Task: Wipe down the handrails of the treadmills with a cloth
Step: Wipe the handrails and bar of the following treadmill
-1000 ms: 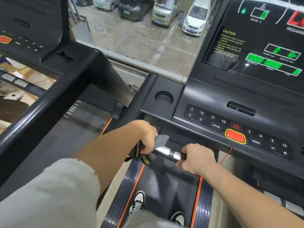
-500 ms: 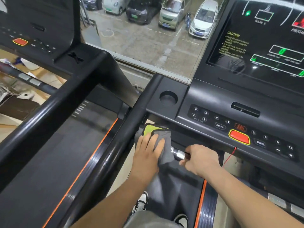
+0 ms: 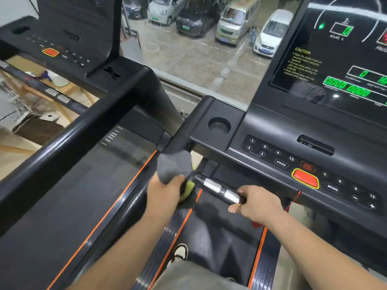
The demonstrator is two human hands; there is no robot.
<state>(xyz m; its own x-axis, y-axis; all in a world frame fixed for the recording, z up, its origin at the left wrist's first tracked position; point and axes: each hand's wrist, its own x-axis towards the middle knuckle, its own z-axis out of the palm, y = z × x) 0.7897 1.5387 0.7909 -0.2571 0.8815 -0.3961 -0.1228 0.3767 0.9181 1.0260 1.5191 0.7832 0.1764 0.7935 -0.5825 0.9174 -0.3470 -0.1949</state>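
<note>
A soft grey, yellow-backed cloth (image 3: 172, 166) sits bunched at frame centre against the glossy black handrail (image 3: 179, 138), gripped in the left hand's (image 3: 165, 192) curled fingers. The right hand (image 3: 258, 204) wraps the round, metal-plated bar (image 3: 212, 185).

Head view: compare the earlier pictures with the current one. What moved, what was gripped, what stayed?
The left hand, lying flat on the cloth half a second ago, now grips it bunched against the side handrail near the console. The right hand kept holding the crossbar.
</note>
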